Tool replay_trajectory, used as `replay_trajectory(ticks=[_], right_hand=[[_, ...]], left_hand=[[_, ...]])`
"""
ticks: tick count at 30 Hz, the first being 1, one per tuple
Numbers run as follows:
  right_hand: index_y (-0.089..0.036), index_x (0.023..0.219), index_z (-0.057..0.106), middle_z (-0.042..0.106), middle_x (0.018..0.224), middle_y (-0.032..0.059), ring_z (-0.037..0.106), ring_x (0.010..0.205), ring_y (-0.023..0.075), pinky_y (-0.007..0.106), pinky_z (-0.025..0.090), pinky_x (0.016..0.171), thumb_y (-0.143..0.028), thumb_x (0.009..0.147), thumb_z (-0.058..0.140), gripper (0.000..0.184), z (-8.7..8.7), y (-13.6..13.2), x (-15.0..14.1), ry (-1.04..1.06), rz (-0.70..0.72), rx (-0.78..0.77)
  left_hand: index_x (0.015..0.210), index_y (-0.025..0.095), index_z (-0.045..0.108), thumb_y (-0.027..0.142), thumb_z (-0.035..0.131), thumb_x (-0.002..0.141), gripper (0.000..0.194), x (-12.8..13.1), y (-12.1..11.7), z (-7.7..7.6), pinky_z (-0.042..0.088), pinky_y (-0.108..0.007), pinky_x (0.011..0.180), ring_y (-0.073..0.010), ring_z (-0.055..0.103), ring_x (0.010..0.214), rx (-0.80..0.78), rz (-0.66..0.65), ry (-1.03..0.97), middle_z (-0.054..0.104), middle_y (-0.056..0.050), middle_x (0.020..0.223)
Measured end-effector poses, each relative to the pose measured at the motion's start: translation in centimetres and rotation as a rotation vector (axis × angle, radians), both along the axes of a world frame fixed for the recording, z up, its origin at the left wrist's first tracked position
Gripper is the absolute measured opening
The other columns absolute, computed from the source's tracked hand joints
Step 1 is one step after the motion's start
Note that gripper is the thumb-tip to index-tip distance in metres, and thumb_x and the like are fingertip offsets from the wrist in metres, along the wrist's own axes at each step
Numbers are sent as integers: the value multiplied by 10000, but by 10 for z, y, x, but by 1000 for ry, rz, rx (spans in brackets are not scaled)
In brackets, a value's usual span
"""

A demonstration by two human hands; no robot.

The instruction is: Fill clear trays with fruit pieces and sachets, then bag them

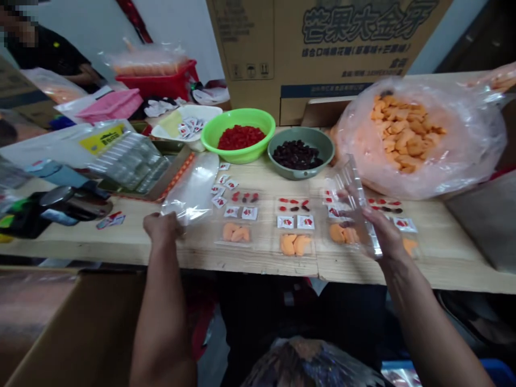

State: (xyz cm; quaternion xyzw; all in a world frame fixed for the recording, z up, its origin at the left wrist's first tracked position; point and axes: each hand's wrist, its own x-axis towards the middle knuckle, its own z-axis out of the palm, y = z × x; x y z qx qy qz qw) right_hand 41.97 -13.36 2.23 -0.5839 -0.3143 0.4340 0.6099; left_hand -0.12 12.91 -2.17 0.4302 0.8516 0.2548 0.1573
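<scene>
My left hand (163,228) is closed at the near edge of a clear plastic sheet (192,185), its fingers pinching the corner. My right hand (385,234) grips a clear plastic tray (360,196), tilted up on its side. Through and beside that tray lie clear trays with red and dark candies, white packets and orange pieces. One filled tray (296,226) sits in the middle of the table, and another filled tray (237,217) is left of it. Several loose white packets (220,189) lie near the plastic sheet.
Behind the trays stand a green bowl (209,141) of red candies, a grey-green bowl (294,173) of dark ones, and a big bag (479,145) of orange pieces. A box (169,183) of clear trays is left. Large cartons (258,64) stand behind. Another person (60,54) is far left.
</scene>
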Motion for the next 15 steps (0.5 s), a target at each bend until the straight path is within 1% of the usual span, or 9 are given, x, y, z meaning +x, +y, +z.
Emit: replay_trajectory(ticks=[1, 3, 5, 6, 9, 10, 12, 14, 15], right_hand=[[-335, 1358, 590, 516, 1489, -13, 606, 1183, 295, 382, 557, 821, -484, 857, 565, 523, 0, -3, 3, 18, 0, 9], [-333, 1358, 591, 534, 1472, 3, 630, 1140, 297, 397, 563, 805, -492, 865, 551, 520, 3, -8, 8, 36, -20, 19], [-324, 1363, 586, 552, 1451, 20, 644, 1114, 302, 428, 569, 812, -512, 860, 543, 539, 7, -11, 12, 20, -45, 22], [-319, 1370, 578, 561, 1438, 26, 646, 1114, 305, 447, 572, 822, -525, 854, 537, 556, 9, -12, 12, 4, -55, 24], [-317, 1384, 562, 584, 1406, 32, 648, 1118, 309, 473, 578, 837, -547, 837, 529, 594, 12, -12, 12, -24, -59, 30], [-322, 1380, 566, 581, 1410, 29, 646, 1123, 308, 473, 578, 843, -541, 835, 535, 588, 12, -12, 12, -21, -60, 32], [-338, 1359, 587, 565, 1430, 15, 638, 1141, 308, 477, 571, 870, -512, 839, 554, 549, 10, -16, 13, -10, -64, 31], [-351, 1320, 620, 564, 1430, 6, 625, 1164, 318, 501, 553, 908, -493, 850, 561, 494, 8, -22, 17, -8, -89, 24], [-353, 1299, 635, 579, 1411, 9, 622, 1169, 328, 519, 543, 921, -494, 851, 562, 475, 7, -26, 20, -11, -110, 16]], left_hand=[[1193, 155, 424, 104, 599, 831, 405, 2, -4, 7, 528, -257, 629, -127, 605, 713, 74, 25, -46, 510, 31, 841], [1251, 191, 410, 54, 584, 804, 499, 15, -23, 21, 521, -215, 629, -72, 561, 662, 322, 19, -210, 489, 45, 873], [1284, 240, 450, 44, 644, 732, 617, 44, -53, 31, 513, -195, 632, -58, 543, 650, 579, -132, -486, 511, 52, 892], [1296, 252, 485, 69, 687, 703, 652, 64, -70, 33, 503, -190, 621, -65, 546, 661, 616, -276, -628, 536, 44, 906], [1345, 251, 524, 195, 683, 770, 599, 133, -120, 24, 462, -185, 583, -69, 523, 646, 301, -713, -852, 595, 2, 960], [1341, 243, 533, 210, 658, 787, 569, 154, -129, 16, 443, -185, 561, -70, 511, 634, 241, -790, -850, 608, -13, 985], [1334, 220, 537, 192, 616, 795, 545, 184, -133, 0, 446, -198, 579, -80, 518, 657, 228, -836, -760, 616, -32, 1011], [1341, 189, 504, 177, 594, 795, 554, 193, -114, -9, 461, -211, 622, -91, 536, 695, 319, -764, -681, 608, -32, 989], [1341, 174, 484, 183, 587, 803, 548, 189, -97, -8, 462, -214, 631, -94, 539, 701, 376, -700, -661, 600, -22, 956]])
